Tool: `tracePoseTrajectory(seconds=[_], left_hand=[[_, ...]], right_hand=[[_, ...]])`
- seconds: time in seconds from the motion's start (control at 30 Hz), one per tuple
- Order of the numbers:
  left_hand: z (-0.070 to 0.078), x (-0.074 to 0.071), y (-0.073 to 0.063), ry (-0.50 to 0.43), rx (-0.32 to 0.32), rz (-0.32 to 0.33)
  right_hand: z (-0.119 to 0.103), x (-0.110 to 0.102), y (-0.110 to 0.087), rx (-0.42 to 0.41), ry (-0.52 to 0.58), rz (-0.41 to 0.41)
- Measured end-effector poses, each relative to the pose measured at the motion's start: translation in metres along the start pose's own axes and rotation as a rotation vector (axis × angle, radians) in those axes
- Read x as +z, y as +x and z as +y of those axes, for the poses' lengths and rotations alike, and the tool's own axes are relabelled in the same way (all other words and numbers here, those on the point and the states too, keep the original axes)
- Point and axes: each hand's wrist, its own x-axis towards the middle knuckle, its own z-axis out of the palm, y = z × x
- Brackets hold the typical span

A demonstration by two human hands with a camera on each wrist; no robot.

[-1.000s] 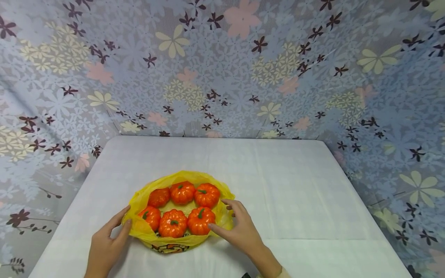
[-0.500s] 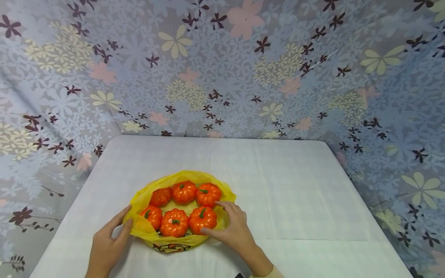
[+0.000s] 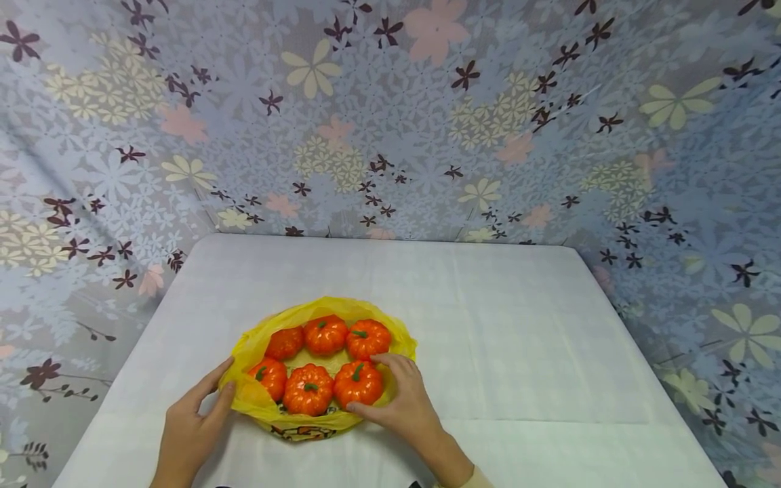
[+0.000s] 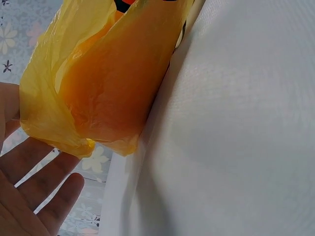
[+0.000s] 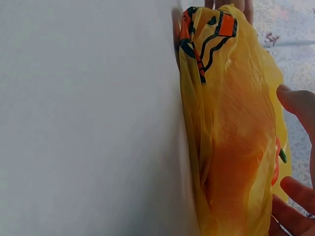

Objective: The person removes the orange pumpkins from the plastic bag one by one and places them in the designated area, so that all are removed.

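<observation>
A yellow plastic bag lies on the table, its mouth spread wide. Inside, several small glossy orange pumpkins with green stems form a ring. My left hand is at the bag's left edge, thumb and index finger spread at the plastic. In the left wrist view, the fingers extend beside the yellow film. My right hand reaches over the bag's right rim. Its fingers and thumb are spread around the front right pumpkin, fingertips close to its side. Right next to it sits the front middle pumpkin.
A white cloth covers the table. Behind it and along both sides hangs a flowered curtain. Dark and orange print marks the bag's front wall.
My right hand has moved left and inward, from the bag's right rim to around the front right pumpkin. The left hand stays at the left edge. The head view has shifted slightly.
</observation>
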Motion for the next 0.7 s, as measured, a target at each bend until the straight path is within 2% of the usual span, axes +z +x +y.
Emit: tracePoseTrajectory(seconds=[0.23, 0.7], left_hand=[[-0.0030, 0.0014, -0.0002, 0.007, 0.021, 0.008], [-0.0016, -0.0001, -0.0012, 0.007, 0.008, -0.012]], right_hand=[[-0.0036, 0.0003, 0.0005, 0.015, 0.011, -0.015], [-0.0007, 0.0092, -0.0006, 0.062, -0.022, -0.051]])
